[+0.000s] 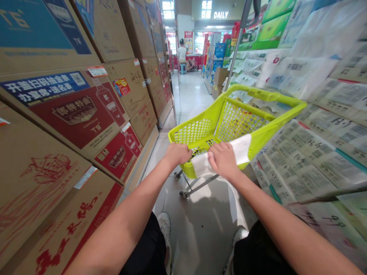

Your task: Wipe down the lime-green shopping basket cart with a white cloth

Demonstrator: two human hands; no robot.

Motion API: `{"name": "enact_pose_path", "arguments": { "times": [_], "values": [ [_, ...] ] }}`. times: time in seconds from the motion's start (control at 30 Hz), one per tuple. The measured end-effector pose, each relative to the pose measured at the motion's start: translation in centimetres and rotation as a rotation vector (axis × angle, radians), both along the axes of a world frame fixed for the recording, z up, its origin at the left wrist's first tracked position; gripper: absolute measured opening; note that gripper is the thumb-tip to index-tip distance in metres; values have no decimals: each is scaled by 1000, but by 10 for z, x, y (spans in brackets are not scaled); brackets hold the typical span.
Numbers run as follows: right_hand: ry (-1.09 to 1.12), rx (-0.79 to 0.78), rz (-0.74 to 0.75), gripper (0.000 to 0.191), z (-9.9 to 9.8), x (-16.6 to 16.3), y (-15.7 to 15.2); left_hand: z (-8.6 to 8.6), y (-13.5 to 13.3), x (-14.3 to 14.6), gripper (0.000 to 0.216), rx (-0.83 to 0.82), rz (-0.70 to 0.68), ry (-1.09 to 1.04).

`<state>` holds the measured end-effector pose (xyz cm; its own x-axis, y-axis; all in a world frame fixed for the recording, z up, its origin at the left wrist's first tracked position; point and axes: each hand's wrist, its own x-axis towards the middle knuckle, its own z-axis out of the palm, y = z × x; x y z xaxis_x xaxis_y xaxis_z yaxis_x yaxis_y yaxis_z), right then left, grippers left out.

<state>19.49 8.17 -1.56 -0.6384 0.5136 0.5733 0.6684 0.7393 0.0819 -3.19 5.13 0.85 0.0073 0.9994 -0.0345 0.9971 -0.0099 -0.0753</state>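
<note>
A lime-green plastic shopping cart [266, 100] with a mesh basket stands in a narrow store aisle right in front of me. My left hand [177, 152] is closed over the near rim of the cart. My right hand [223, 159] is closed on the same rim, on top of a white label strip [242, 148] that wraps the handle. The inside of the basket looks bare. My shoes show on the grey floor below the cart's small wheels [183, 194].
Stacked brown and red cardboard cartons [83, 114] wall the left side. Packs in pale printed wrappers [318, 145] fill the right side, close to the cart. The aisle floor [192, 95] runs ahead to a person in white [181, 51] seated near more displays.
</note>
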Motion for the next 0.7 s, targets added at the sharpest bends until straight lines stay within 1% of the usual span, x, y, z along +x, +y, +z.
{"name": "enact_pose_path", "arguments": {
  "times": [0.07,0.13,0.2,0.27,0.37,0.43,0.5,0.57,0.63,0.7],
  "values": [
    [-27,-22,91,29,-3,-22,-23,0,-1,0,57,12,-8,-2],
    [-61,-23,133,31,-3,-26,-25,1,-2,-4,56,-2,-17,3],
    [-64,-3,104,31,0,-10,-6,3,-1,-11,59,-52,-17,3],
    [-16,42,5,32,3,20,26,5,0,-18,61,-106,-12,-8],
    [77,141,-141,32,8,63,70,7,2,-25,58,-151,-3,-22],
    [120,162,-188,33,10,76,82,7,0,-26,55,-164,3,-19],
    [149,149,-198,33,9,71,76,6,-3,-24,54,-167,17,1],
    [163,103,-166,32,7,52,55,7,-8,-20,53,-161,22,32],
    [142,15,-70,32,3,28,27,8,-14,-16,52,-148,13,53],
    [84,-79,70,35,0,6,1,9,-20,-14,51,-141,-11,54]
  ]
}}
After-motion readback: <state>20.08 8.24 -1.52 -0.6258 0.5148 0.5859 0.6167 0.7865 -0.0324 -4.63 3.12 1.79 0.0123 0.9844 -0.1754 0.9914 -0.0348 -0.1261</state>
